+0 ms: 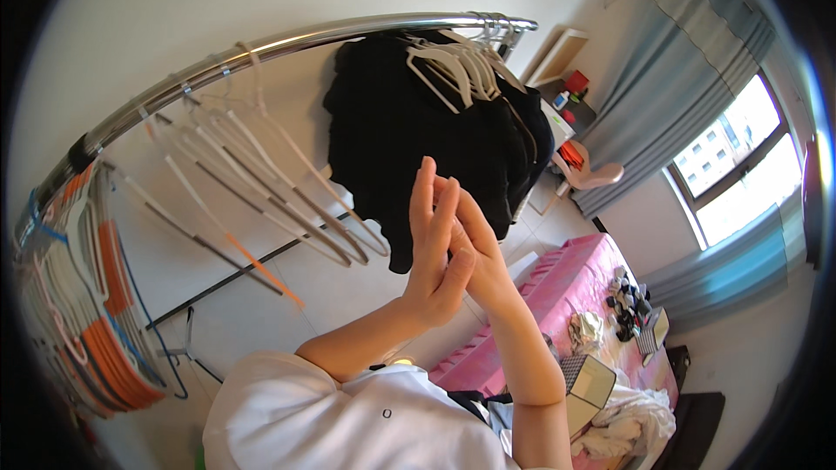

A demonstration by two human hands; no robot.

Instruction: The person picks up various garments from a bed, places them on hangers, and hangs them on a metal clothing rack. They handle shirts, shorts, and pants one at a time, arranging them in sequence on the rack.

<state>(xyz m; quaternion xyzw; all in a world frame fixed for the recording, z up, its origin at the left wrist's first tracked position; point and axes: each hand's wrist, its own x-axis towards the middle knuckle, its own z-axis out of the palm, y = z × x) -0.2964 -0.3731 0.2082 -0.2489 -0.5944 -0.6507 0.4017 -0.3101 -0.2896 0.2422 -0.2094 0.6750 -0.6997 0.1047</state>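
Observation:
My left hand (432, 251) and my right hand (482, 245) touch in front of my chest, palms facing and fingers pointing up. Some fingers overlap, and the right hand's fingers are partly hidden behind the left's. No object shows between them. Behind the hands, black garments (418, 124) hang on white hangers (460, 72) from a curved-looking metal rail (294, 39). Left of the garments, several bare hangers (261, 176) hang spaced out on the rail. A dense bundle of white, grey and orange hangers (114, 333) hangs at its far left end.
A pink-covered bed (555, 274) at the lower right bears a checkered fabric box (591, 385), a striped box (653, 333) and crumpled white cloth (627, 421). Farther back are a chair (588, 173), a desk with small items (578, 108), a grey curtain (653, 78) and a window (738, 156).

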